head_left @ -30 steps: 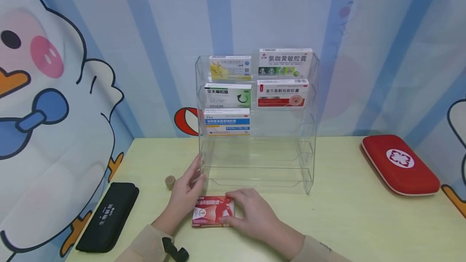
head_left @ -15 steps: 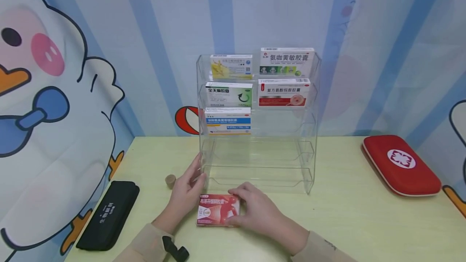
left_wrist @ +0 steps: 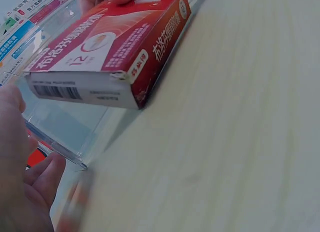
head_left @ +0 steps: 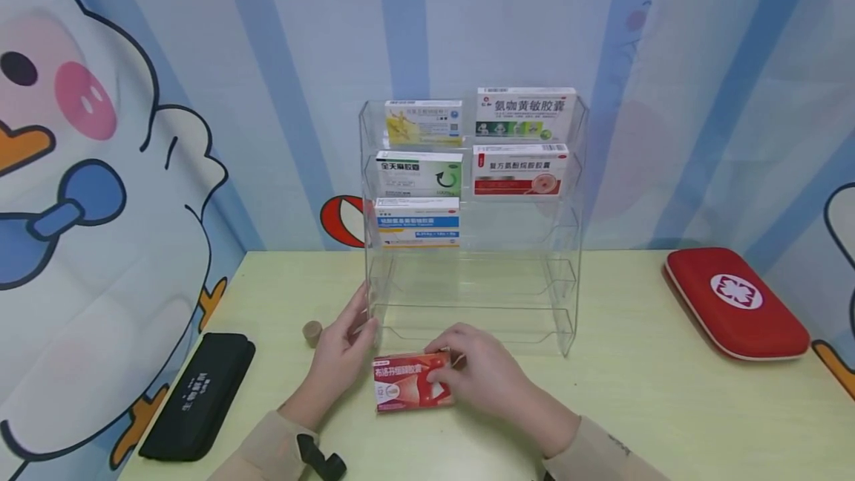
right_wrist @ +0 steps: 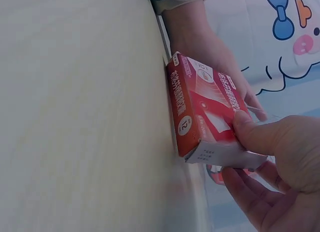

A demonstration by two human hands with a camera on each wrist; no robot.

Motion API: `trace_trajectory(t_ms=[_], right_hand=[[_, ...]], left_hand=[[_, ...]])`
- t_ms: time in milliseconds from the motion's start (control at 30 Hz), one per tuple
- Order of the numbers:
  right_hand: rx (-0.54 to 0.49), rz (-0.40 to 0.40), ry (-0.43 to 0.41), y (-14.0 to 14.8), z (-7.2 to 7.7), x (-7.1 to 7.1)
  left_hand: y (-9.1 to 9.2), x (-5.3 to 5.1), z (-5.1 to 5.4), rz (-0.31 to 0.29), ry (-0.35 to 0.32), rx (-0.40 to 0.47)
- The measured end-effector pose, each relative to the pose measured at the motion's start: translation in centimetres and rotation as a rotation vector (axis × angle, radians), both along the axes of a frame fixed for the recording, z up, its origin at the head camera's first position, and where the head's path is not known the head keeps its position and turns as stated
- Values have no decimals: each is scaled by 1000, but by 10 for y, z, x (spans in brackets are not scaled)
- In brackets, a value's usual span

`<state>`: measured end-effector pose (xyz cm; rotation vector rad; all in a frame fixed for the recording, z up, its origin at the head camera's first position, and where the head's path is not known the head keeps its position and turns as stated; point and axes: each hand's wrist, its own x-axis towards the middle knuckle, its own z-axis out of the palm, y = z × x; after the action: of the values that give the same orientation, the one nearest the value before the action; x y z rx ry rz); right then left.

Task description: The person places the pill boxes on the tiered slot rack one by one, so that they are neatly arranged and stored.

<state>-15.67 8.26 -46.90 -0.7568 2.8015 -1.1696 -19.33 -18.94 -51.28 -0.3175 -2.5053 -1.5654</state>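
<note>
In the head view, my right hand (head_left: 484, 373) pinches a red medicine box (head_left: 404, 383) by its right end. The thumb lies on the printed front, with fingers behind, as the right wrist view shows. The box (left_wrist: 100, 46) is tilted, and a shadow lies under it in the left wrist view. A clear acrylic display rack (head_left: 470, 308) stands behind the box. My left hand (head_left: 341, 347) holds the rack's lower left edge between thumb and fingers. Several medicine boxes sit in the rack's upper tiers, among them a blue-and-white one (head_left: 418, 223) and a red-and-white one (head_left: 519, 171).
A black zip case (head_left: 197, 397) lies at the left of the table (head_left: 641, 414). A small brown cylinder (head_left: 312, 333) stands beside my left hand. At the right is a red first-aid case (head_left: 737, 303). A cartoon backdrop (head_left: 427, 36) hangs behind the table.
My right hand has moved the red box to the right and slightly up, and its front has tipped toward the head camera. My left hand stays at the rack's edge.
</note>
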Motion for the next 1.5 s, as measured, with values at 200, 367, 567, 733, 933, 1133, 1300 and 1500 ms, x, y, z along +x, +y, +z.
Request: trace_trajectory(t_ms=[200,367,567,733,933,1133,1300,1500], right_hand=[[-36,-32,15,11,14,-6],[-69,-56,107,29,28,-15],[-96,-123,229,52,50,-23],[-110,-194,338,72,72,-29],[-126,-228,514,91,97,-40],[-153,-269,588,105,119,-52],[-220,-302,594,111,128,-65],[-250,-350,629,112,128,-79]], left_hand=[[0,0,1,10,-6,12],[2,0,-2,5,13,20],[3,0,-4,-2,24,26],[2,1,-2,-11,28,41],[2,1,1,-20,28,44],[1,1,1,-20,35,43],[0,0,2,-9,13,43],[-1,-1,0,-15,9,43]])
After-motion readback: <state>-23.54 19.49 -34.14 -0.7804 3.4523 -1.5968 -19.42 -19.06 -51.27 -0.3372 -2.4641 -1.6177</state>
